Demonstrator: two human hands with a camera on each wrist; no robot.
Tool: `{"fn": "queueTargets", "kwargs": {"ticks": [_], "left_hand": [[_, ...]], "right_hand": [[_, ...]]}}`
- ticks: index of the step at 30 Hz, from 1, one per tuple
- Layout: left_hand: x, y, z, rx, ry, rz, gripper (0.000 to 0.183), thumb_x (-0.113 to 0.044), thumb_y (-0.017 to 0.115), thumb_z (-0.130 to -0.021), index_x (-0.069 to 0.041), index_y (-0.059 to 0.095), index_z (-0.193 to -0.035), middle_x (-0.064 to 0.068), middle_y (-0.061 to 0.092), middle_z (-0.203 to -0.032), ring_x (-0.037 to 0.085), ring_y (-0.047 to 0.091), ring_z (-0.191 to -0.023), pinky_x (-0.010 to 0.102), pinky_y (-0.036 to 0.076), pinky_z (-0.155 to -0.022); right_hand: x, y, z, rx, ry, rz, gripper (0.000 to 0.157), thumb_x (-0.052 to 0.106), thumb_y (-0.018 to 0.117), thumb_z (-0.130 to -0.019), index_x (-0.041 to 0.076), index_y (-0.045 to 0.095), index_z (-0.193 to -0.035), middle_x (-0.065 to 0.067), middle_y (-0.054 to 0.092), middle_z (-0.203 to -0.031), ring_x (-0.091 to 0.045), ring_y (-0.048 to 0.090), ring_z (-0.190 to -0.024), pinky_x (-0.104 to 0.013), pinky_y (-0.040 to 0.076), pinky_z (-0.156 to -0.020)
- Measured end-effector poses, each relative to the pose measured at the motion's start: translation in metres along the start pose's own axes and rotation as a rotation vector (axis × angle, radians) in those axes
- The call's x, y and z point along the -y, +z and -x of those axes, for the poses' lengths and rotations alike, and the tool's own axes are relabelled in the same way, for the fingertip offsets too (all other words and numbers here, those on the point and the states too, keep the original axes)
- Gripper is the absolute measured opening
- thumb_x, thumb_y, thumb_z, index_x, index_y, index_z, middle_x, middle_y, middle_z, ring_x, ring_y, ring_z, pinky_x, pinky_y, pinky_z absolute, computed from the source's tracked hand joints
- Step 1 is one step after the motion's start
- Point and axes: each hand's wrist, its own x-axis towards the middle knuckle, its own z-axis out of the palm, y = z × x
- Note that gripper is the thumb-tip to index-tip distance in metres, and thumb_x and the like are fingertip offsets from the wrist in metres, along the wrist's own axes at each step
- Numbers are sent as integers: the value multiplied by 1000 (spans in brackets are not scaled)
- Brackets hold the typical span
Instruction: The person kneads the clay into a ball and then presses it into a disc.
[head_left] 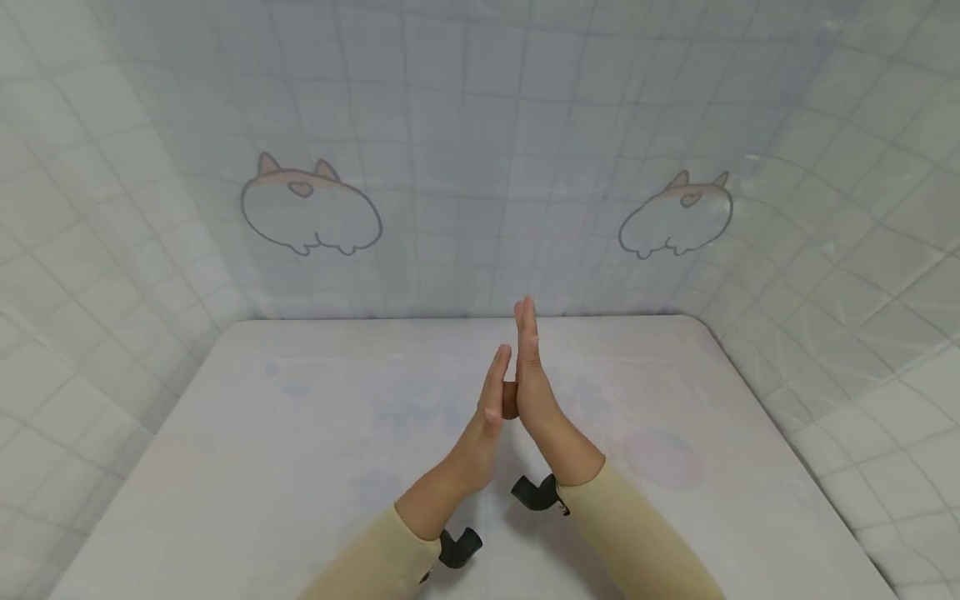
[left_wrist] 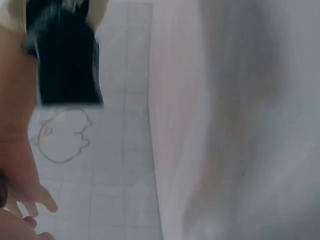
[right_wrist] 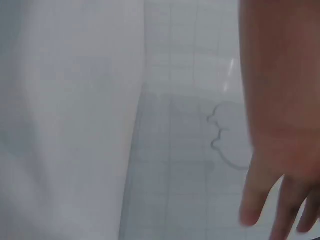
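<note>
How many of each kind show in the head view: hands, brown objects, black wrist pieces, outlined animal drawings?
Hands: 2
Brown object: 1, between the palms
Black wrist pieces: 2
Outlined animal drawings: 2
Total: 7

head view above, wrist views close, same tabletop (head_left: 262, 467)

Room flanks the left hand (head_left: 481, 433) and right hand (head_left: 533, 387), a brown object (head_left: 511, 401) blocking their gap.

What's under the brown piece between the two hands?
The pale table lies below and shows around the arms. Whatever is directly beneath the brown piece is hidden by it, the left hand and the right hand.
</note>
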Motion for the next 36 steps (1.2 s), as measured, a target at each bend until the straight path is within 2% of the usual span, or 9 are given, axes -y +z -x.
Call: {"fn": "queueTargets", "kwargs": {"ticks": [9, 10, 13, 15, 17, 22, 25, 30, 36], "left_hand": [[-3, 1, 0, -83, -5, 139, 91, -79, 0, -92, -19, -13, -160, 9, -3, -166, 30, 5, -150, 67, 9, -110], [-4, -1, -2, -93, -7, 149, 92, -79, 1, -91, -20, -13, -160, 8, -6, -166, 30, 3, -151, 68, 6, -111], [-4, -7, -6, -147, -9, 183, 94, -81, 4, -91, -21, -14, -160, 4, -11, -166, 31, -2, -152, 71, -1, -110], [-4, -11, -10, -188, -14, 190, 95, -82, 5, -91, -20, -14, -160, 2, -13, -166, 30, -4, -153, 72, -4, -110], [-3, -14, -14, -226, -34, 177, 93, -81, 6, -91, -22, -15, -160, -1, -12, -166, 28, -4, -153, 72, -4, -110], [2, -17, -24, -329, -130, 160, 95, -85, 10, -89, -27, -12, -160, -4, -6, -167, 24, 0, -153, 66, 7, -113], [6, -21, -28, -351, -190, 174, 100, -90, 12, -84, -30, -12, -160, -1, -2, -167, 23, 2, -153, 55, 27, -108], [19, -28, -33, -296, -262, 174, 100, -92, 14, -81, -36, -13, -159, 6, 0, -166, 32, 25, -148, 52, 46, -96], [40, -28, -30, -205, -346, 121, 86, -84, 5, -88, -39, -12, -159, 12, -2, -166, 35, 16, -151, 72, 14, -111]], "right_hand": [[-18, -10, -7, 173, -63, 95, 92, 85, 10, -89, 31, -12, -160, 5, -10, -167, -11, -10, -150, -64, -6, -115], [-20, -10, -6, 206, -79, 96, 93, 84, 10, -89, 29, -13, -160, 5, -12, -167, -12, 10, -150, -62, 7, -116], [-22, -6, -5, 290, -112, 104, 94, 84, 11, -89, 28, -17, -159, 0, -12, -166, -10, 60, -102, -43, 47, -92], [-23, -4, -3, 324, -121, 87, 96, 85, 13, -88, 29, -18, -159, -2, -8, -164, -7, 49, -59, -31, 46, -59], [-23, -1, -2, 337, -138, 92, 97, 85, 14, -88, 28, -17, -159, -3, -6, -163, -8, 37, -48, -26, 38, -48], [-23, 5, 4, 329, -202, 132, 95, 81, 12, -91, 21, -14, -160, -4, -12, -166, -7, 46, -59, -23, 43, -59], [-29, 7, 8, 314, -258, 142, 92, 77, 8, -94, 16, -11, -161, -8, -8, -167, -12, 58, -108, -26, 43, -94], [-33, 6, 13, 287, -350, 59, 89, 71, 6, -99, 9, -11, -160, -18, 1, -166, -28, 1, -154, -52, 4, -120], [-25, 7, 14, 266, -339, -31, 87, 73, 12, -99, 16, -10, -161, -18, 6, -166, -32, 2, -153, -66, -2, -113]]}}
